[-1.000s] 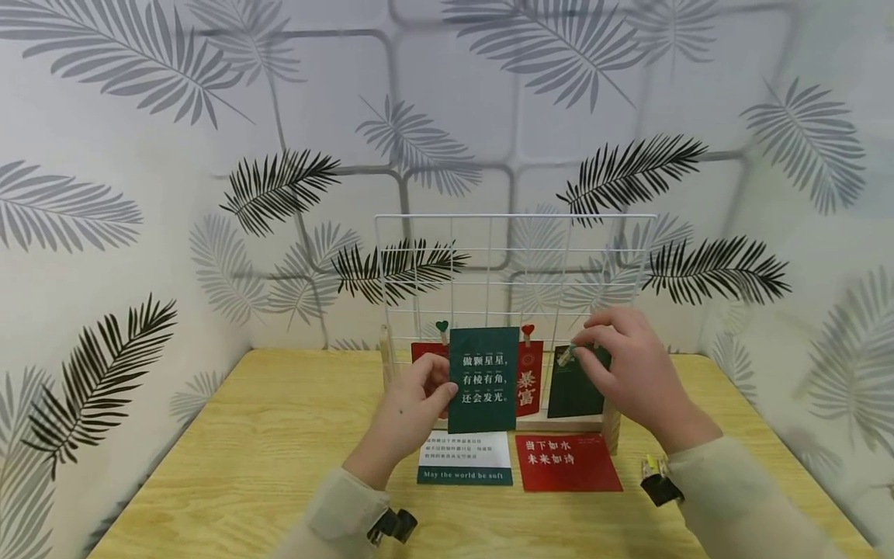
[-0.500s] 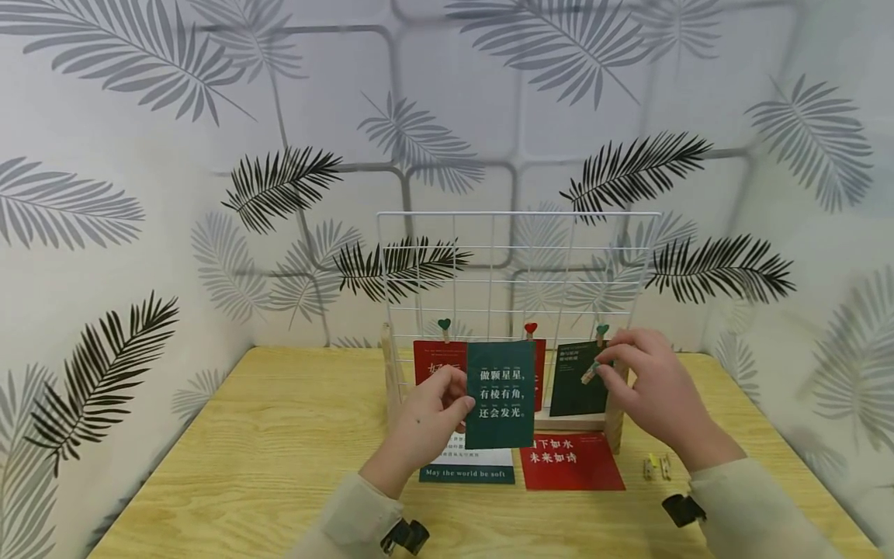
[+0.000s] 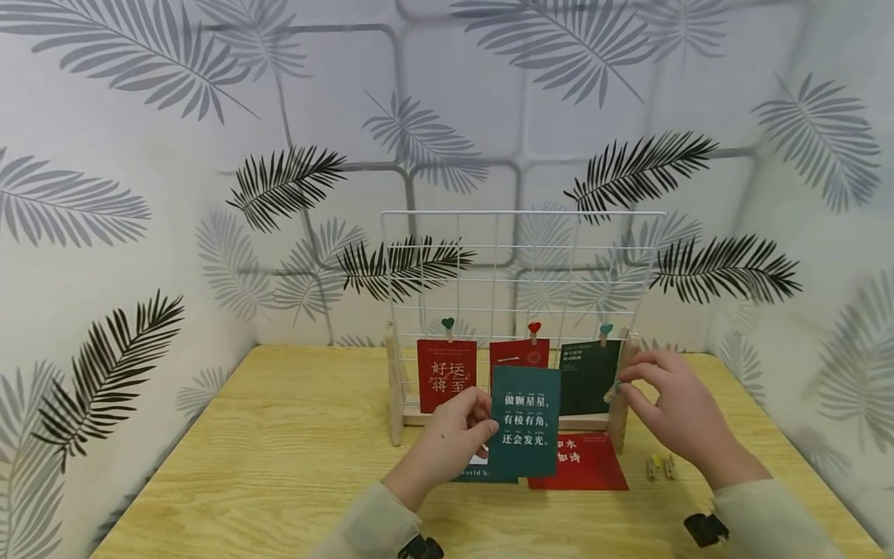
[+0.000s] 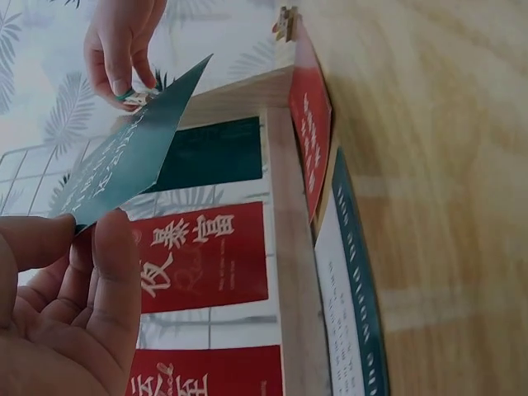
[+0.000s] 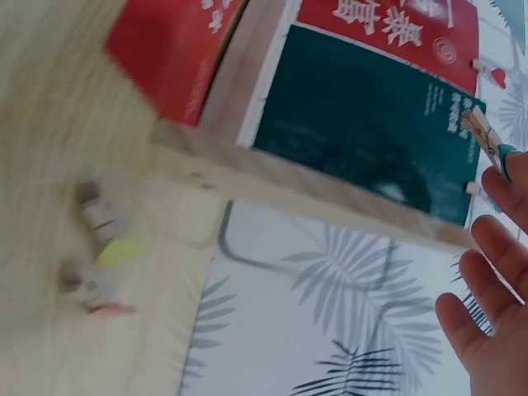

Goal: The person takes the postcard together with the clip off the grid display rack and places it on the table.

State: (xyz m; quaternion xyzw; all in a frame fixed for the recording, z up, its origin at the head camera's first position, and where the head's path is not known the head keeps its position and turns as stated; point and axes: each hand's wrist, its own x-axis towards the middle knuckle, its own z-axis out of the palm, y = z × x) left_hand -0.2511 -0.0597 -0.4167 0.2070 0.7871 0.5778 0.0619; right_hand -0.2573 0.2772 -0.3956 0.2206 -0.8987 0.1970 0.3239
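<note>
My left hand [image 3: 450, 439] pinches a dark green card [image 3: 525, 419] with white lettering by its left edge, thumb in front. The card is held up before a white wire grid rack [image 3: 494, 247] on a wooden base. In my right hand [image 3: 680, 411], thumb and forefinger pinch a small wooden clothespin [image 5: 483, 130] with a teal end, at the rack's right post. Clipped along the rack are a red card [image 3: 445, 373], a second red card [image 3: 517, 351] partly behind the held card, and a dark green card [image 3: 587, 376], each under a heart-topped clothespin.
Flat on the table [image 3: 279, 450] before the rack lie a red card [image 3: 594, 466] and a white-and-green card [image 4: 351, 289], both partly covered in the head view. Two clothespins [image 3: 660, 467] lie to the right. A patterned wall [image 3: 447, 93] stands behind.
The held card has moved right and down, uncovering the left red card. My right hand has drawn right and down from the clipped green card, still pinching the clothespin.
</note>
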